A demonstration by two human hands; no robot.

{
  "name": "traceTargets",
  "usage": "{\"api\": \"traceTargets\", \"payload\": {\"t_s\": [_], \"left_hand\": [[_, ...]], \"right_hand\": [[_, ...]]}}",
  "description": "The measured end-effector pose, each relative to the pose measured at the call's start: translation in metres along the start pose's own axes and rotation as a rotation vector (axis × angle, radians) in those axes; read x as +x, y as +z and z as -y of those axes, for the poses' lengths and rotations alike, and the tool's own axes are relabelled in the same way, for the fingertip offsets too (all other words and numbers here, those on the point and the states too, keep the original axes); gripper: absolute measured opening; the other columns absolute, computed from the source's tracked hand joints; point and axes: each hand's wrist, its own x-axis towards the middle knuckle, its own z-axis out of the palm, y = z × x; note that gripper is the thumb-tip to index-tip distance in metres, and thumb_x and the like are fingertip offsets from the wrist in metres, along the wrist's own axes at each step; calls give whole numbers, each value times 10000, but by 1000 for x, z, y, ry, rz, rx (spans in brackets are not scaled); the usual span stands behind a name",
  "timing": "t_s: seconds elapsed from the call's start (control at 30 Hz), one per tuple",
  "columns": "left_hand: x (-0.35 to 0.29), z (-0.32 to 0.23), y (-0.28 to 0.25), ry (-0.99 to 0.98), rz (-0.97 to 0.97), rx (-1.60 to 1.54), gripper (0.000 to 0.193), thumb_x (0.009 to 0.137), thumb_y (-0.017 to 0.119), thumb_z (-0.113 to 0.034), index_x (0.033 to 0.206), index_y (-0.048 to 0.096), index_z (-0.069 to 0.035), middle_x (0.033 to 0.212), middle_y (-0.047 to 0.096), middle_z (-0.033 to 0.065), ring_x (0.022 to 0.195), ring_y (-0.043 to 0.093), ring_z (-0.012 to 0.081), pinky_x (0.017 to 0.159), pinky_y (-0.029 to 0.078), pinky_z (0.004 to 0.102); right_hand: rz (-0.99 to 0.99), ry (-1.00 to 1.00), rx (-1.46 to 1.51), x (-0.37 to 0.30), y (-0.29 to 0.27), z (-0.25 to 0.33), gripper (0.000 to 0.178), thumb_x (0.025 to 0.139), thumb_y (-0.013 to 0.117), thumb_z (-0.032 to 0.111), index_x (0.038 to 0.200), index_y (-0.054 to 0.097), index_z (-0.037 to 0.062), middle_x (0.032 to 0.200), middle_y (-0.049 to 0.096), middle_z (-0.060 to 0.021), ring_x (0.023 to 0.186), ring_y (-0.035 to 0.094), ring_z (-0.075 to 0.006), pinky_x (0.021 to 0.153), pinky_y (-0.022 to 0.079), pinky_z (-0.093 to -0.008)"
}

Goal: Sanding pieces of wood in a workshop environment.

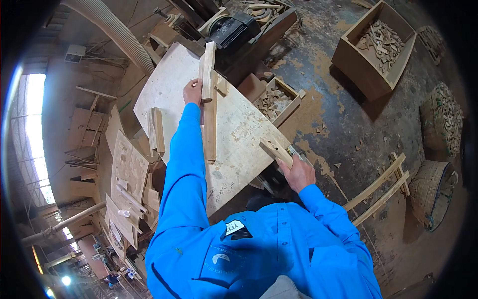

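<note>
My left arm reaches far across a pale work board [239, 127]. At its end my left hand [193, 92] is closed, its curled fingers against the left side of an upright wooden piece [208, 70]; part of the grip is hidden. That piece stands by a long wooden bar [210, 134] lying on the board, with a small wooden block [221, 85] beside it. At the board's right edge, my right hand [298, 174] is closed around a short wooden piece [277, 151] with dark holes in it. Another wooden piece [156, 130] lies at the board's left edge.
A dark motor [234, 32] sits beyond the board, near a ribbed hose [117, 32]. Right of the board stand a small scrap box [289, 110], a large wooden bin [358, 70] of offcuts, woven baskets [428, 192] and long curved slats [381, 182].
</note>
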Motion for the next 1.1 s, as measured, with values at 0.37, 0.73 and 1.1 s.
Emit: {"api": "traceTargets", "payload": {"t_s": [0.37,0.73,1.1], "left_hand": [[4,4,-4,49,-4,-27,380,962,740,-358,1244,783,-106,1119,779,197,1060,737,334,944,558,429],[-11,-10,-15,54,10,-8,403,992,689,-400,1260,768,-110,1223,767,161,1139,719,335,990,547,433],[-3,4,1,83,73,-9,407,1005,673,-387,1273,760,-94,1210,765,199,1143,719,372,989,546,449]], "right_hand": [[-152,-78,-8,4,18,-2,635,1011,573,619,1054,649,-10,876,738,-294,829,731,-483,757,566,-584],[-234,-64,-51,12,29,-4,641,997,577,643,980,662,7,874,735,-292,855,721,-493,785,552,-592],[-197,13,-43,0,22,-5,689,983,564,688,1016,678,10,929,736,-306,888,719,-498,806,551,-599]]}}
